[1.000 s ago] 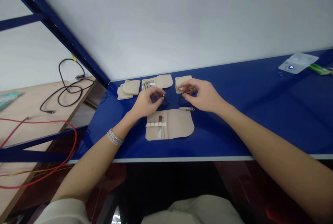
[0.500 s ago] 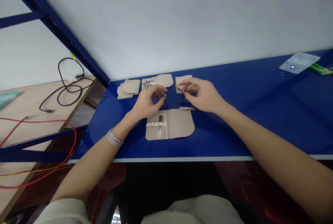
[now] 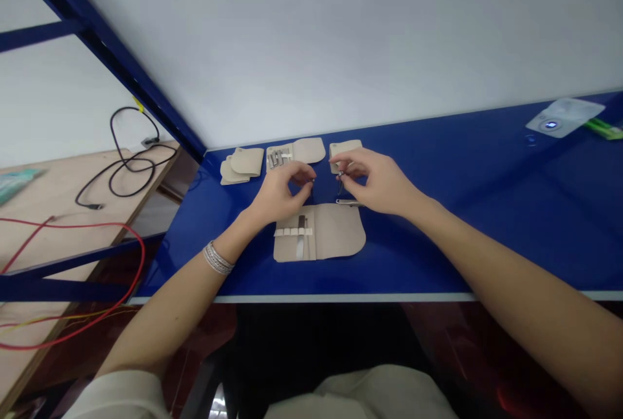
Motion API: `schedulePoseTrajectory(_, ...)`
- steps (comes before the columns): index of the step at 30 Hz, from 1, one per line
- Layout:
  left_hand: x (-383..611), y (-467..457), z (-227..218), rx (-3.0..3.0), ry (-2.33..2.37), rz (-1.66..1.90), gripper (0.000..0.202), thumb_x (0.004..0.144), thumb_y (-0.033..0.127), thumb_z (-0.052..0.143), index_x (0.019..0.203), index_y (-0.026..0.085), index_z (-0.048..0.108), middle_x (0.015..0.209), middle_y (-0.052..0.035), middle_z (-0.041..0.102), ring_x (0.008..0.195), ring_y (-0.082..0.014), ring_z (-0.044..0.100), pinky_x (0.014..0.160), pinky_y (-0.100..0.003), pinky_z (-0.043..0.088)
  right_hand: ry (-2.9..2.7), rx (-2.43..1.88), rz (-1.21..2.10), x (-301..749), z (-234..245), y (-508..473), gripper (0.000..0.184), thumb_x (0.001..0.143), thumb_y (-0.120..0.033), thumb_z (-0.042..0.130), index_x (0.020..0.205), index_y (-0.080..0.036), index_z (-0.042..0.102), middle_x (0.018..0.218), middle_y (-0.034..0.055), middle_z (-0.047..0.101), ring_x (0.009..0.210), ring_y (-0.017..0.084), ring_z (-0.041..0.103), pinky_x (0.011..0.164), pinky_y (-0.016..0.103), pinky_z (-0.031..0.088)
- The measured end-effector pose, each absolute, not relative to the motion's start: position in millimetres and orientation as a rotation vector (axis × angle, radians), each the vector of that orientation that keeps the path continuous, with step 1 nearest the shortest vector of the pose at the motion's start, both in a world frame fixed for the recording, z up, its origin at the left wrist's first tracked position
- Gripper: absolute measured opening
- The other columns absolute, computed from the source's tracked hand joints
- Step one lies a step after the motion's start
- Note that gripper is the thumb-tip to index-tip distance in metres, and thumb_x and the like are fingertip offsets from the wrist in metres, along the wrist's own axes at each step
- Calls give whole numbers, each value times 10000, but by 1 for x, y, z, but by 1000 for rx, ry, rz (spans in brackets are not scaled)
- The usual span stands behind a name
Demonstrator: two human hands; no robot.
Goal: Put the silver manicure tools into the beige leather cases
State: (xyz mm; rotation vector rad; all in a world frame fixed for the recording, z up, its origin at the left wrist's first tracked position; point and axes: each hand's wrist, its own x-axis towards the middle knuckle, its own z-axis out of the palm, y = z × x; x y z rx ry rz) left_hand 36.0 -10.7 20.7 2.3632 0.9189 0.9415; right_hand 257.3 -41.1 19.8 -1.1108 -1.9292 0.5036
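An open beige pouch [image 3: 335,232] lies on the blue table [image 3: 487,211], with elastic loops and one metal tool [image 3: 300,237] tucked in its left half. My left hand [image 3: 280,193] hovers just behind it, fingers pinched on a small dark tool. My right hand [image 3: 379,180] is opposite, fingers pinched on another small dark tool. Under my right hand, a metal nail clipper [image 3: 348,202] rests on the table.
Behind my hands sit a stack of folded beige pouches [image 3: 241,165], an open pouch holding metal tools [image 3: 294,153], and another beige pouch [image 3: 346,146]. A small lit device [image 3: 559,117] lies far right. Black and red cables [image 3: 124,163] cover the wooden bench at left.
Both hands have drawn closer together above the open pouch, bringing the two small dark tools toward each other. The pouches have stayed put.
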Motion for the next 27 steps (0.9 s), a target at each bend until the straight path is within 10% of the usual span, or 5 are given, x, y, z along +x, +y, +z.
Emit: schedulePoseTrajectory(27, 44, -5, -1, 1915, 749, 1029, 206, 823, 175, 638, 1001, 162, 535, 935, -68, 665, 891, -178, 699, 858, -355, 587, -1802, -1104, 777, 247, 3, -35, 181, 751, -203, 674, 923, -176, 625, 873, 65, 720, 789, 205, 703, 769, 358, 582)
